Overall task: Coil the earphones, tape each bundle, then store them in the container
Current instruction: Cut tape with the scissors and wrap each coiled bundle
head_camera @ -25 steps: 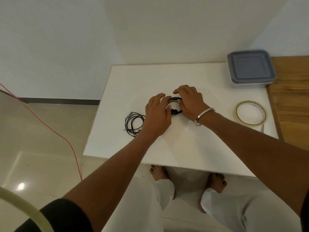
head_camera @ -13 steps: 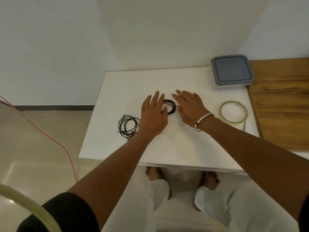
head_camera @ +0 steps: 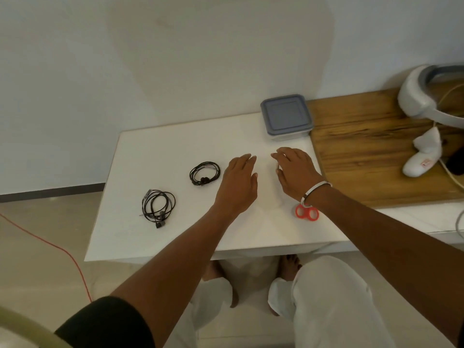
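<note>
Two black earphone sets lie coiled on the white table (head_camera: 175,146): one bundle (head_camera: 204,173) in the middle, and a looser bundle (head_camera: 157,206) nearer the left front. My left hand (head_camera: 238,182) is just right of the middle bundle, fingers straight, holding nothing. My right hand (head_camera: 296,172) arches over the spot in front of the container (head_camera: 286,116). A pale sliver shows by its thumb, and whatever is under the palm is hidden. The container is square and clear, with its grey lid on, at the table's back right.
Red scissor handles (head_camera: 306,212) stick out from under my right wrist. A wooden board (head_camera: 364,151) adjoins the table on the right, carrying a white headset (head_camera: 421,99) and a white cloth-like item (head_camera: 424,154). A red cable (head_camera: 62,249) runs across the floor on the left.
Both hands have left the middle earphone bundle and moved right; the right hand now covers where the tape roll lay. My view has swung to the right.
</note>
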Motion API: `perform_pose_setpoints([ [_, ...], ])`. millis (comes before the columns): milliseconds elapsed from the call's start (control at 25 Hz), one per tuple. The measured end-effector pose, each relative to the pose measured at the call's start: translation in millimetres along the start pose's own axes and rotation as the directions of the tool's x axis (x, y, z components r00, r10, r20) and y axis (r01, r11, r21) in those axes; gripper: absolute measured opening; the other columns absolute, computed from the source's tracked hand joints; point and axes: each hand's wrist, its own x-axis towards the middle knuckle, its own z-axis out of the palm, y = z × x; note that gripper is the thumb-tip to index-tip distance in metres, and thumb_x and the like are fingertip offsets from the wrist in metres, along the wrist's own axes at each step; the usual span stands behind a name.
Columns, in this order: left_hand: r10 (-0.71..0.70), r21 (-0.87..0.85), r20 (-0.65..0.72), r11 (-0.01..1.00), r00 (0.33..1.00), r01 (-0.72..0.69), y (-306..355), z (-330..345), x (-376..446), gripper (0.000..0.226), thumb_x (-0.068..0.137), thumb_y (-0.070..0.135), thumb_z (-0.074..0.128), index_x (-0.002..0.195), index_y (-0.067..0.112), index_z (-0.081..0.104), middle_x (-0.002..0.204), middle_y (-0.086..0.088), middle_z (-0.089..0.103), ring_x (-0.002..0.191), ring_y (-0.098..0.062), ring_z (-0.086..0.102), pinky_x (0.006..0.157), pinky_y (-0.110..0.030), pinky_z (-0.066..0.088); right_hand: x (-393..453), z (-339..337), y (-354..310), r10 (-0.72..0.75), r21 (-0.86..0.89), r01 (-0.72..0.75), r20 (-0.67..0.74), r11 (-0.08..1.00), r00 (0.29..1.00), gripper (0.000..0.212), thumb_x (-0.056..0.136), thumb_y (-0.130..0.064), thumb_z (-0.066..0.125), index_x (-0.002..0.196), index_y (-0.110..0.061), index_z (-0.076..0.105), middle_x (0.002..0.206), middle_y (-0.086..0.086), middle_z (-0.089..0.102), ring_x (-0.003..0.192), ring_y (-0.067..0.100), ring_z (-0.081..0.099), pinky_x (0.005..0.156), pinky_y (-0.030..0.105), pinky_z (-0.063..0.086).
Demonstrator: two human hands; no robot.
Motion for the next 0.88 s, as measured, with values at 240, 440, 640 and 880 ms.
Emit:
perform_pose_setpoints([
  [240, -0.043, -0.199, 0.114, 0.978, 0.993, 0.065, 43.5, 26.9, 16.1, 0.043, 0.100, 0.016, 0.044, 0.141, 0.006, 0.040, 0.140, -0.014, 0.046, 0.128, -0.027, 0.043, 0.109, -0.036, 0.036, -25.8, -9.3, 52.4, 0.151, 0.014, -0.151, -0.018, 0.988, 0.988, 0.039, 0.091, -0.018, 0.051, 0.129, -0.013, 0.047, 0.130, 0.011, 0.043, 0.119, 0.030, 0.041, 0.101, 0.040, 0.035],
  [440, -0.205, -0.232, 0.128, 0.945, 0.970, 0.230, 60.4, 34.3, 36.5, 0.045, 0.101, 0.019, 0.044, 0.143, 0.005, 0.036, 0.142, -0.013, 0.044, 0.128, -0.026, 0.046, 0.106, -0.031, 0.038, -21.3, -8.0, 59.6, 0.195, 0.090, -0.193, -0.005, 0.977, 0.981, 0.038, 0.093, -0.019, 0.052, 0.130, -0.012, 0.045, 0.129, 0.012, 0.047, 0.116, 0.028, 0.047, 0.098, 0.038, 0.042],
  [640, -0.271, -0.214, 0.134, 0.931, 0.953, 0.295, 59.2, 39.1, 56.8, 0.040, 0.099, 0.018, 0.050, 0.136, 0.006, 0.045, 0.134, -0.014, 0.050, 0.119, -0.026, 0.052, 0.100, -0.031, 0.043, -13.1, -5.7, 54.2, 0.222, 0.118, -0.223, 0.016, 0.968, 0.975, 0.038, 0.094, -0.019, 0.051, 0.131, -0.008, 0.045, 0.128, 0.013, 0.049, 0.112, 0.028, 0.052, 0.094, 0.037, 0.045],
  [880, -0.338, -0.236, 0.074, 0.908, 0.938, 0.346, 52.4, 49.9, 68.1, 0.021, 0.092, 0.011, 0.061, 0.112, 0.005, 0.063, 0.112, -0.013, 0.062, 0.093, -0.021, 0.060, 0.076, -0.020, 0.043, 1.5, 1.1, 56.9, 0.275, 0.066, -0.274, -0.006, 0.959, 0.961, 0.028, 0.091, -0.013, 0.056, 0.117, -0.006, 0.054, 0.117, 0.014, 0.054, 0.101, 0.027, 0.056, 0.085, 0.034, 0.049],
])
